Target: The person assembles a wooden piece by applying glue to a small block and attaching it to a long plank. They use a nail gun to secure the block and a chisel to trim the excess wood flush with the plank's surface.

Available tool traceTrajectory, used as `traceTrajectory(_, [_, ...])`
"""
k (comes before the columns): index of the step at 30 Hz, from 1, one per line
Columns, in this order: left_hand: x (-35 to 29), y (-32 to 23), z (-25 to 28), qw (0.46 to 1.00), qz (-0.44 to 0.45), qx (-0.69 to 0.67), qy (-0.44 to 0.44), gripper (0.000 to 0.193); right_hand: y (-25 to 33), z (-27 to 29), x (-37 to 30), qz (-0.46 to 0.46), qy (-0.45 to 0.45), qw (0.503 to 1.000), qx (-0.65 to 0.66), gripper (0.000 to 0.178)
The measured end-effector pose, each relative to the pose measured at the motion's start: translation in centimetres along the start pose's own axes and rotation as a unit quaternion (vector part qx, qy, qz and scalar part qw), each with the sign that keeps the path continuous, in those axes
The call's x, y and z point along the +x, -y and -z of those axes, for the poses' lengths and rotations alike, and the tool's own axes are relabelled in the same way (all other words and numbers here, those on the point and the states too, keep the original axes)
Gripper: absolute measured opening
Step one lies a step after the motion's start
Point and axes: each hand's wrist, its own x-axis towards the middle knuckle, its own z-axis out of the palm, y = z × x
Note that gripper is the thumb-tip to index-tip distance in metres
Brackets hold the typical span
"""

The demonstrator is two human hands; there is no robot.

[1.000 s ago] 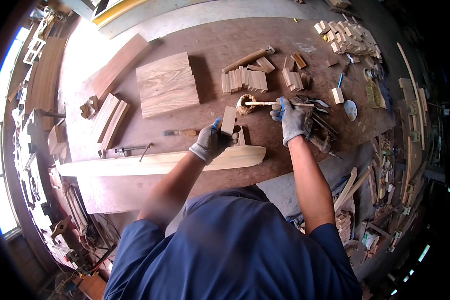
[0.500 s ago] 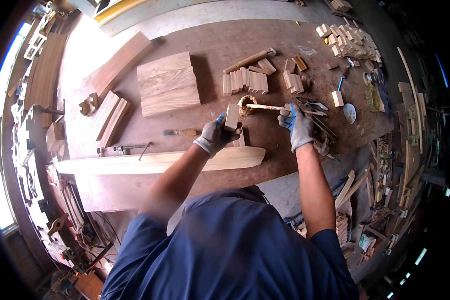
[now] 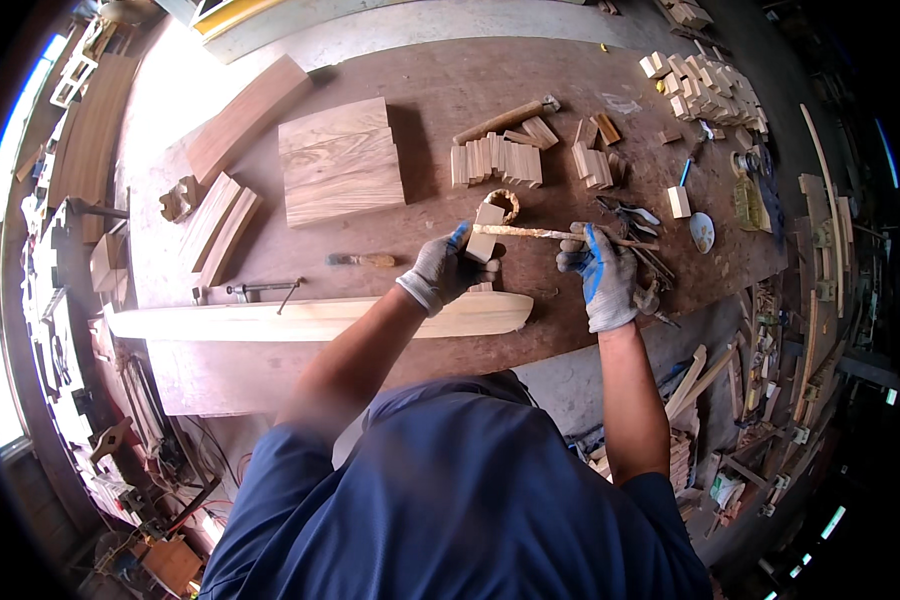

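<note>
My left hand [image 3: 440, 270], in a grey and blue work glove, is closed around a small pale wooden block [image 3: 482, 248]. In my gloved right hand [image 3: 607, 278] a thin stick [image 3: 530, 233] is pinched, its length crusted with a pale yellowish coating. The coated end lies across the face of the block; whether it presses on it I cannot tell. Just beyond the block stands a small round pot [image 3: 511, 204] with a crusted brown rim, partly hidden by the block. Another small wooden piece shows under my left fingers, mostly covered.
A long pale shaped board [image 3: 320, 318] lies along the bench's near side, beside a clamp [image 3: 260, 290] and a brush [image 3: 360, 260]. Farther off are a square wood panel [image 3: 340, 165], rows of small blocks [image 3: 495, 160] and a block pile [image 3: 705, 88]. Hand tools [image 3: 630, 212] lie near my right hand.
The stick's coated end has come out of the pot and over the block, as my right hand drew slightly nearer. My left hand has shifted a little right and tilted the block.
</note>
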Motion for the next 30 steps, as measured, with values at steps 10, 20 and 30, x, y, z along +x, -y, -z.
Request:
traceTrajectory(10, [-0.8, 0.2, 0.3, 0.999, 0.002, 0.031, 0.024, 0.049, 0.7, -1.2, -0.3, 0.085, -0.005, 0.994, -0.071, 0.029])
traceTrajectory(20, [-1.4, 0.1, -0.5, 1.000, -0.002, 0.031, 0.000, 0.048, 2.1, -2.2, -2.1, 0.148, 0.022, 0.979, -0.136, 0.024])
traceTrajectory(30, [-0.8, -0.2, 0.8, 0.998, -0.016, 0.060, -0.020, 0.045, 2.8, -2.6, -5.8, 0.124, 0.123, 0.970, -0.171, 0.019])
